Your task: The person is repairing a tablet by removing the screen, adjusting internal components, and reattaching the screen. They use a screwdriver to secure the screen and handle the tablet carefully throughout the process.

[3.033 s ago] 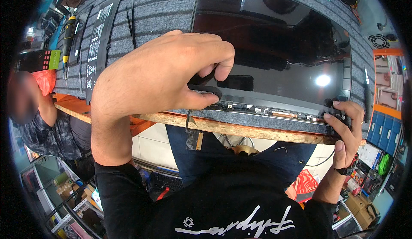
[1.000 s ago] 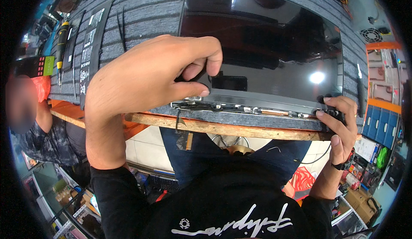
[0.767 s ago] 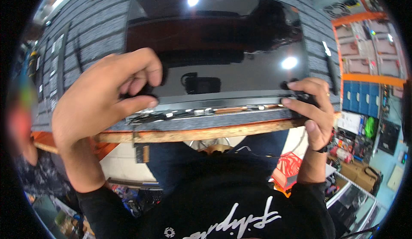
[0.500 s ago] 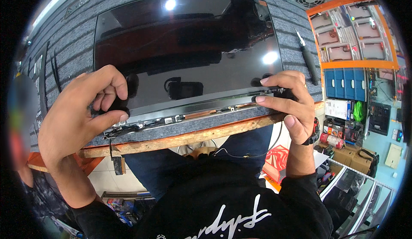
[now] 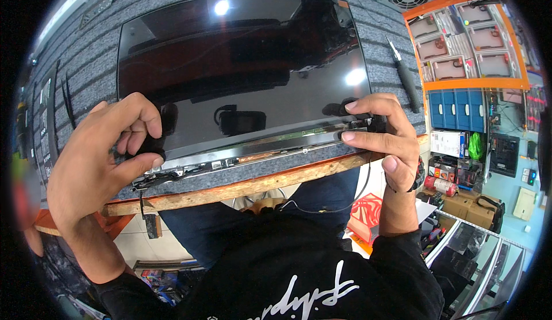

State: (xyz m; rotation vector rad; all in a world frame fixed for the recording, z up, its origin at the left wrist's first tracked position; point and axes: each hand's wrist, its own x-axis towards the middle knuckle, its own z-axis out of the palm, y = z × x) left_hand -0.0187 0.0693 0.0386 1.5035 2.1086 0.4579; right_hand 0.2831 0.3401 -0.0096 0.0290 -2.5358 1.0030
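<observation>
A black glossy laptop screen (image 5: 247,73) lies flat in front of me, reflecting lamps and dark shapes. Along its near edge runs a narrow dark strip (image 5: 270,146), with exposed metal parts and wiring beside it. My left hand (image 5: 109,142) curls round the near left corner, its thumb at the strip and its bent fingers over the glass. At the near right corner, my right hand (image 5: 385,133) has two fingers spread, one at the glass and the other at the strip. Its thumb stays off the screen. What lies beneath the left fingers is hidden.
The grey striped mat (image 5: 376,44) ends at a wooden bench edge (image 5: 247,198). A screwdriver (image 5: 406,75) lies right of the screen, and dark tweezers (image 5: 68,98) lie left. An orange-framed parts case (image 5: 466,44) and blue drawers (image 5: 458,110) stand at the right. A cable (image 5: 365,182) hangs below the bench edge.
The whole view has shifted slightly, so the screen appears a little farther left. More of a greenish band shows along the strip near my right hand. Both hands keep nearly the same hold.
</observation>
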